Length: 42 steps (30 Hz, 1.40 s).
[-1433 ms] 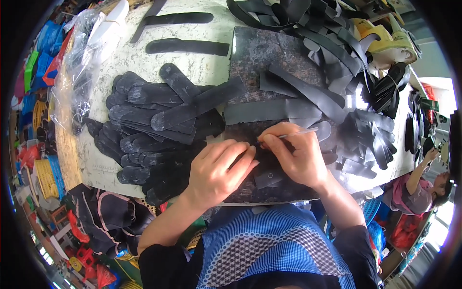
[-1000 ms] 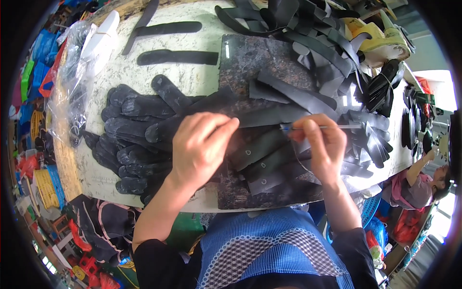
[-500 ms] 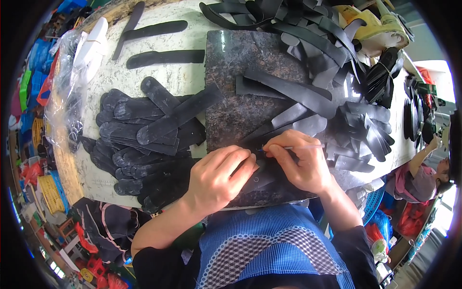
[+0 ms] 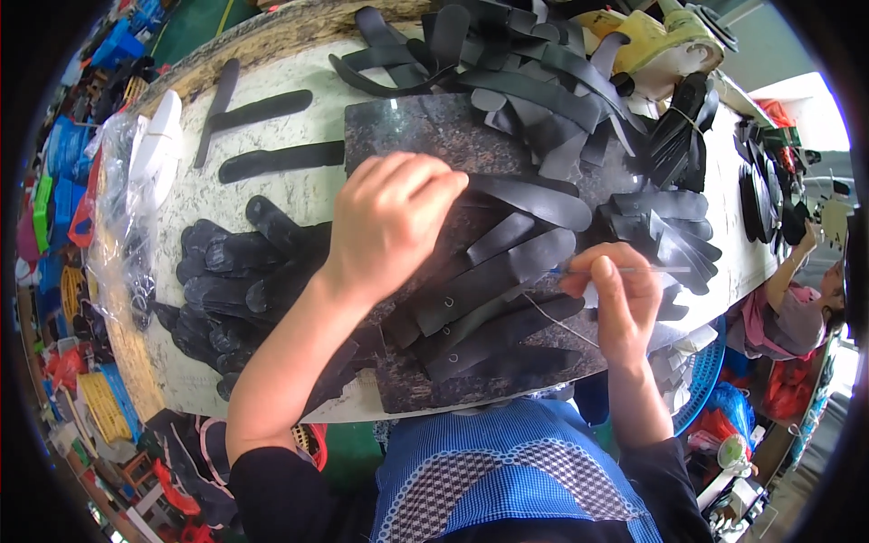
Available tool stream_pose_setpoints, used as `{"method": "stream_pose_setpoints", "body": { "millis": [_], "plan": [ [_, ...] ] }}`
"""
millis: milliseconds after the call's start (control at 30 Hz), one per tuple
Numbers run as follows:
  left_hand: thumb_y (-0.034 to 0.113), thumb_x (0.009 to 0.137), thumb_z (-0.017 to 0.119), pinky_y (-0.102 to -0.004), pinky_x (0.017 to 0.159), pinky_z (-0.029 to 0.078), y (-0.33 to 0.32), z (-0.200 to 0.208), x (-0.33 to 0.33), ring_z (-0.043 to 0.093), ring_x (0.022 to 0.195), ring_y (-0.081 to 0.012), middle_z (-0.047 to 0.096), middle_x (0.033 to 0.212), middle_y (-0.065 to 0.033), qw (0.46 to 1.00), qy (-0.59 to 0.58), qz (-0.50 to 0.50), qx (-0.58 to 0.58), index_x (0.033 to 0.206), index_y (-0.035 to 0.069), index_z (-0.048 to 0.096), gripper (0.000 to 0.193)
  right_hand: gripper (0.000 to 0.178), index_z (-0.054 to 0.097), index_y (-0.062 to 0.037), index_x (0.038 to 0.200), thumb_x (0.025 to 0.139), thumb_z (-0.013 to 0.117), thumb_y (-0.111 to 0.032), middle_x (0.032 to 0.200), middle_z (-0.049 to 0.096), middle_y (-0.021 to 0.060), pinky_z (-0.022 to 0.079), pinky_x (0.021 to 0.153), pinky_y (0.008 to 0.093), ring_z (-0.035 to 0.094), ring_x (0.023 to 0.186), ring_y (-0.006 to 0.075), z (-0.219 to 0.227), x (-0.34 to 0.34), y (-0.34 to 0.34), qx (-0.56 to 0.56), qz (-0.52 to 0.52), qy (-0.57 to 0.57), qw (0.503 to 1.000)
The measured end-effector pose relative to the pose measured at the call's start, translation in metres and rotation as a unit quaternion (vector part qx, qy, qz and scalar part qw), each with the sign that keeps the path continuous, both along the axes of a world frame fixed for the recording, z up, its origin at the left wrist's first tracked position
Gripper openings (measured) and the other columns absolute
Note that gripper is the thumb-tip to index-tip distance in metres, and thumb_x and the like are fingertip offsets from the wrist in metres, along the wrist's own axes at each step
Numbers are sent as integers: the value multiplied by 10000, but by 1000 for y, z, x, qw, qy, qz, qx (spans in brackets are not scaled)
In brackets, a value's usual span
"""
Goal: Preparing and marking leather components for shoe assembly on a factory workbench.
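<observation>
My left hand (image 4: 394,222) is raised over the dark speckled slab (image 4: 398,122), its fingers curled closed beside the left end of a smooth black strip (image 4: 534,199). Its fingertips are hidden. Between the fingers of my right hand (image 4: 620,299) is a thin clear pen (image 4: 665,269) with a blue tip, pointing left, close to the rounded end of another black strip (image 4: 543,258). Overlapping strips lie toward me on the slab, several bearing small pale curved marks (image 4: 449,301).
A pile of dusty black strips (image 4: 226,294) lies left of the slab. More strips (image 4: 543,90) heap at the back, beside a yellowish machine part (image 4: 665,45). Tied bundles (image 4: 679,136) lie to the right. A co-worker (image 4: 787,308) is at the far right, above a blue basket (image 4: 706,380).
My left hand has lifted away from the strips nearest me and moved up and outward. My right hand has drawn right with the pen, uncovering the marked strips. The view has shifted slightly.
</observation>
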<state>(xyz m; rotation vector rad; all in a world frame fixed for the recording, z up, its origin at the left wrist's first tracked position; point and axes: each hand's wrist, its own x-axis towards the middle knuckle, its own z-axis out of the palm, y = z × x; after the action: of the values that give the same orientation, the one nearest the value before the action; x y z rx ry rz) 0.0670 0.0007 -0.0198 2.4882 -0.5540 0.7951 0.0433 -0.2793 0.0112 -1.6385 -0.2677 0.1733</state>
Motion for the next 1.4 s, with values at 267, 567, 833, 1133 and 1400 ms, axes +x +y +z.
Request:
{"method": "stream_pose_setpoints", "body": {
  "millis": [267,567,833,1133,1400],
  "plan": [
    [59,755,772,-315,750,607,-36,-5,-100,731,907,-210,733,982,-44,997,60,-44,18,956,46,798,202,120,749,52,1020,990,645,1,905,767,134,585,734,326,745,794,205,1,-4,17,-94,91,-5,991],
    [68,779,764,-316,771,628,-33,-11,-103,733,944,-206,730,1012,-57,996,71,-47,-5,965,42,779,188,83,741,40,1021,960,690,21,931,763,159,589,754,347,755,820,276,-19,-2,38,-165,108,-82,977],
    [53,852,794,-395,902,601,14,-8,-15,717,1008,-269,717,1131,-82,996,83,18,-28,1040,47,777,189,217,718,59,1046,1089,576,-100,969,744,97,593,800,273,744,887,149,2,-9,12,-59,15,11,998],
    [92,802,797,-323,704,568,-31,18,-75,690,861,-190,702,895,-40,998,-58,-26,7,904,43,788,113,257,660,34,1026,1114,528,-169,915,636,113,429,685,269,553,760,130,1,-9,-31,57,-26,-103,993],
    [87,777,823,-312,778,609,-40,-4,-129,728,971,-184,750,1034,-12,997,73,18,-8,947,78,806,172,184,734,45,1053,1070,597,-77,951,754,100,576,802,277,734,882,146,1,-20,19,-42,67,72,994]
  ]
}}
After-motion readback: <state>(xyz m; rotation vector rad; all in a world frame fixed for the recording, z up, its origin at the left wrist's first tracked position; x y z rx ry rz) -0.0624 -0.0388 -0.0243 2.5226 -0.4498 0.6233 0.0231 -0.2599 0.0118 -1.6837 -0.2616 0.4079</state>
